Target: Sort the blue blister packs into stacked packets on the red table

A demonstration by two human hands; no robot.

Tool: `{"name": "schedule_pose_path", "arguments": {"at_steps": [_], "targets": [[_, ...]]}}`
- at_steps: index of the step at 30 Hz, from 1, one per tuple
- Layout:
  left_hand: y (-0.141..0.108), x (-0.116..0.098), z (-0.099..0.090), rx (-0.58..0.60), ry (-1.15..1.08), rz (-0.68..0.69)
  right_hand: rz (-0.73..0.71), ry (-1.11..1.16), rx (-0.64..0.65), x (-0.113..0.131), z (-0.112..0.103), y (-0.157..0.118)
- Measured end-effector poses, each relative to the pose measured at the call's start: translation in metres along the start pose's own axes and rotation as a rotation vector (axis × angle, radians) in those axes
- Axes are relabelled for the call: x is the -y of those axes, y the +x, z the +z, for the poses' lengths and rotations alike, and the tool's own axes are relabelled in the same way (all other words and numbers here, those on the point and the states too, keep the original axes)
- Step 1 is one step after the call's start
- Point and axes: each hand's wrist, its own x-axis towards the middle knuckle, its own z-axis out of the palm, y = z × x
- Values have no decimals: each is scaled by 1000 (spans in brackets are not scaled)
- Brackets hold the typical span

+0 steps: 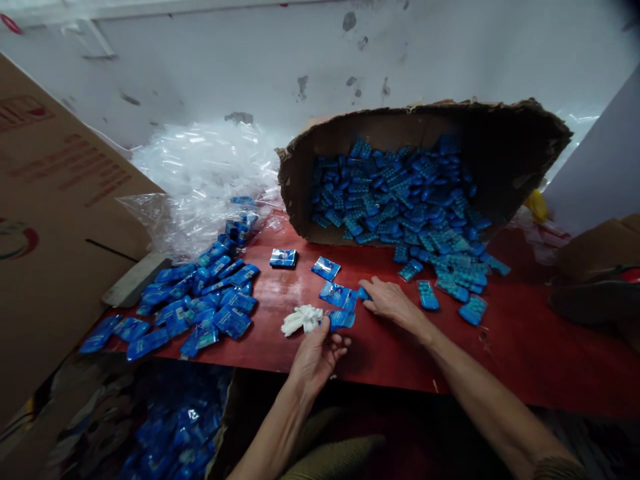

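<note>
My left hand pinches a blue printed card between thumb and fingers near the front of the red table. To its right, my right hand has its fingers closed on a small blue piece, mostly hidden by the fingertips. Between and beyond the hands lie another blue card and a separate printed card. A small stack of cards sits farther back. Crumpled white cloth, perhaps a glove, rests just left of my left hand.
A torn cardboard box on its side spills many bumpy blue pieces onto the red table. Filled blue packets are heaped at left, before clear plastic bags. A large carton stands far left; more packets lie below.
</note>
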Motion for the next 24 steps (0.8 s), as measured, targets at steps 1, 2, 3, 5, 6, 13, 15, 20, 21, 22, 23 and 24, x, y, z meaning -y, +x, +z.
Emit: {"name": "schedule_pose_path", "arguments": {"at_steps": [1, 2, 3, 5, 6, 13, 15, 20, 21, 22, 23, 24], "targets": [[0, 0, -1, 1, -14, 5, 16, 71, -20, -2, -2, 0], [0, 0, -1, 1, -26, 12, 35, 218, -43, -3, -4, -2], [1, 1, -1, 3, -34, 18, 51, 434, -63, -4, -4, -6], [2, 2, -1, 6, -39, 28, 64, 961, -89, -4, -4, -17], [2, 2, 0, 8, -38, 30, 57, 1186, -88, -1, -3, -24], [2, 6, 3, 31, -40, 32, 62, 1546, -155, 25, 14, -50], [1, 7, 3, 30, -44, 41, 77, 1541, -202, 27, 18, -53], [0, 9, 3, 38, -60, 61, 109, 1521, -297, 29, 25, -59], [0, 10, 3, 40, -64, 63, 113, 1520, -303, 30, 26, -60], [0, 10, 3, 43, -67, 65, 116, 1521, -307, 30, 27, -61], [0, 10, 3, 48, -68, 66, 118, 1524, -311, 31, 28, -62], [0, 11, 4, 53, -68, 70, 119, 1527, -312, 31, 28, -62]]}}
